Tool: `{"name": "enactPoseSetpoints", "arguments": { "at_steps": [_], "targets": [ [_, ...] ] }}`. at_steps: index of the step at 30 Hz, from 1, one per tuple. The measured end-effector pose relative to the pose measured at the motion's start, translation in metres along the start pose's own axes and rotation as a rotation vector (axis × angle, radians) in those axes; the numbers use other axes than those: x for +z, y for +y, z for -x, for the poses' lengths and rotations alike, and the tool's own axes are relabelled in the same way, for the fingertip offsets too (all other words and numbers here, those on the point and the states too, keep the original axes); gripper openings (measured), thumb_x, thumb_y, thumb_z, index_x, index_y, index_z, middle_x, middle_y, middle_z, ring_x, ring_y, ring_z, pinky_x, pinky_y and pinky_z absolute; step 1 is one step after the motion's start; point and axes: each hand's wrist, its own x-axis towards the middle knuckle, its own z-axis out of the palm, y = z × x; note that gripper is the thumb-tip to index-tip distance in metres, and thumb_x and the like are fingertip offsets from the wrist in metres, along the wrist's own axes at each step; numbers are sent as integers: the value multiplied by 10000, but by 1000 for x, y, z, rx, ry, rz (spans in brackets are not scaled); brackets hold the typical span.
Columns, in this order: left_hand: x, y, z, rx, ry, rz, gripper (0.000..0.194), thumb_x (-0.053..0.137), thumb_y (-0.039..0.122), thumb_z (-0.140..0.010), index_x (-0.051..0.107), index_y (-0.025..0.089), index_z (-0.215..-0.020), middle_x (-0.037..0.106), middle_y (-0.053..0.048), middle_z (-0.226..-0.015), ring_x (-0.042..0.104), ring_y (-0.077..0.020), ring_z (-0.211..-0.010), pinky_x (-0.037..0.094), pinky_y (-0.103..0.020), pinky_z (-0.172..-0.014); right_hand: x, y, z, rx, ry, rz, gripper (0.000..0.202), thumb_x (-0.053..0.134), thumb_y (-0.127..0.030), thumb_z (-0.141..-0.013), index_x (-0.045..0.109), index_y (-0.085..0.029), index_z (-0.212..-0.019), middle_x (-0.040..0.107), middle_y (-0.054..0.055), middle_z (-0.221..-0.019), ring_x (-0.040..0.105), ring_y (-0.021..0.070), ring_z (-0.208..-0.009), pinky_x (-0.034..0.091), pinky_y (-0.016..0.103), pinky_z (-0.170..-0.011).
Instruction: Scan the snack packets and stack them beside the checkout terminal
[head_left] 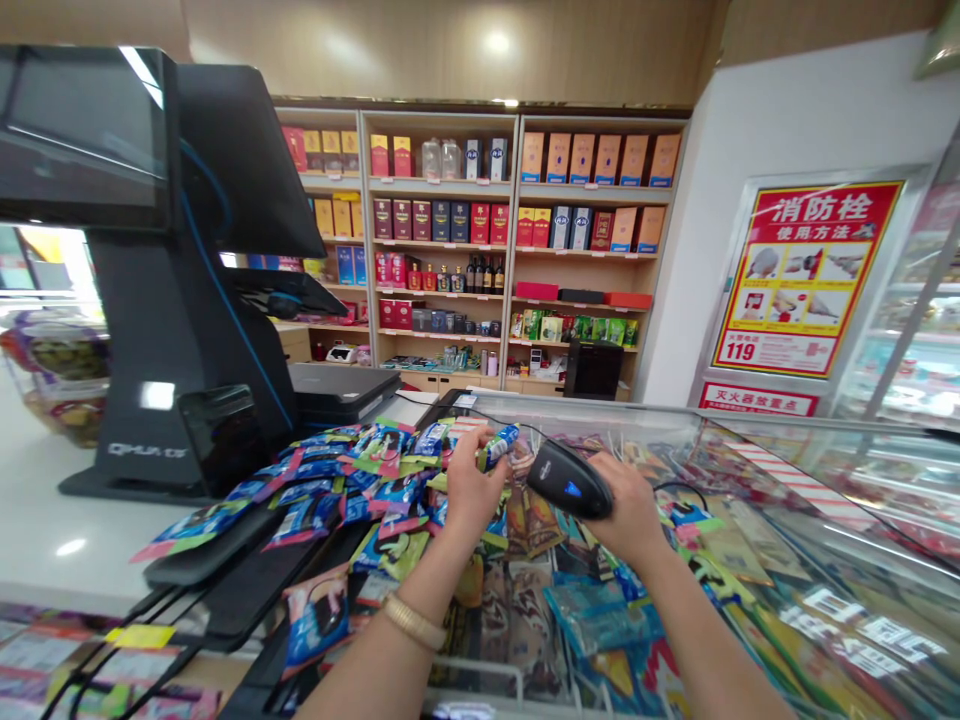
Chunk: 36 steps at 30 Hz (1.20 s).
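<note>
My left hand (472,485) pinches a small blue snack packet (502,445) between thumb and fingers; a bracelet (412,620) circles that wrist. In my right hand (628,505) is a black barcode scanner (568,482), its head pointed left toward the packet, with a small gap between them. A blue logo shows on the scanner's top. Under and to the left of my left hand lies a heap of blue, pink and green snack packets (379,490). Both hands are over a glass-topped freezer (645,420) with wrapped goods visible inside.
A black checkout terminal (187,330) stands on the white counter (37,490) at left. Beside it is a flat black box (337,385). Black cables (161,650) hang at lower left. Shelves of boxed goods (450,225) line the back, and a red-and-yellow sign (810,280) is at right.
</note>
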Motion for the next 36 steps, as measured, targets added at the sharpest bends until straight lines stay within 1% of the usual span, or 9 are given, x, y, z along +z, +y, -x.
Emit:
{"name": "enactPoseSetpoints", "arguments": {
  "at_steps": [3,6,10,13,19,26,31,33,36],
  "targets": [
    [-3,-2,-1,132,50,-94,307,532,102,-763,649,218,-1022,592,-55,-972,580,-190,-938,479,-337,-870,-1,4,1,6,44,-4,139,577,-283,-718,583,-196,-826,605,41,-776,567,195,-731,395,287,-646],
    [-8,-4,-3,173,57,-290,300,524,107,-777,693,210,-1002,565,-83,-1002,562,-207,-961,477,-351,-861,-2,10,2,26,78,18,155,565,-247,-720,598,-198,-863,605,34,-771,559,189,-704,391,289,-639],
    [-16,-1,-1,91,-95,-661,198,578,177,-749,739,203,-862,610,-119,-1072,531,-297,-1035,404,-474,-907,-4,16,3,52,134,61,145,552,-243,-723,607,-203,-850,598,29,-751,555,188,-698,394,287,-639],
    [-18,6,2,60,-186,-783,176,581,260,-762,752,218,-761,641,-112,-1063,530,-311,-1026,354,-507,-922,-6,19,4,88,164,98,72,552,-247,-719,582,-207,-771,579,26,-725,546,183,-683,398,284,-633],
    [-17,18,3,59,-154,-800,172,590,290,-763,754,245,-787,652,-91,-1060,526,-293,-1046,313,-492,-957,-7,29,6,134,236,76,130,554,-221,-699,592,-210,-824,614,40,-769,590,203,-727,449,298,-658],
    [-17,18,5,72,-262,-797,203,632,220,-708,739,252,-878,648,-90,-1067,526,-292,-1061,334,-475,-953,-9,32,6,129,276,117,128,564,-238,-699,594,-211,-821,617,36,-754,599,208,-704,454,300,-627],
    [-8,22,11,163,-317,-750,244,631,187,-708,721,249,-925,648,-95,-1081,529,-298,-1079,319,-506,-993,-8,33,6,137,280,99,139,565,-229,-693,595,-209,-827,624,42,-771,597,211,-723,461,309,-653],
    [0,24,17,246,-384,-661,247,608,196,-747,709,261,-962,648,-79,-1109,523,-279,-1110,304,-498,-1028,-7,34,7,149,282,87,161,563,-220,-686,599,-210,-842,630,45,-790,598,213,-739,465,313,-672],
    [16,24,31,423,-584,-517,199,579,230,-799,708,276,-944,611,-44,-1238,464,-252,-1226,241,-483,-1099,-7,35,8,170,300,92,168,561,-210,-680,601,-209,-842,627,44,-787,598,217,-746,459,315,-673]
  ]
}}
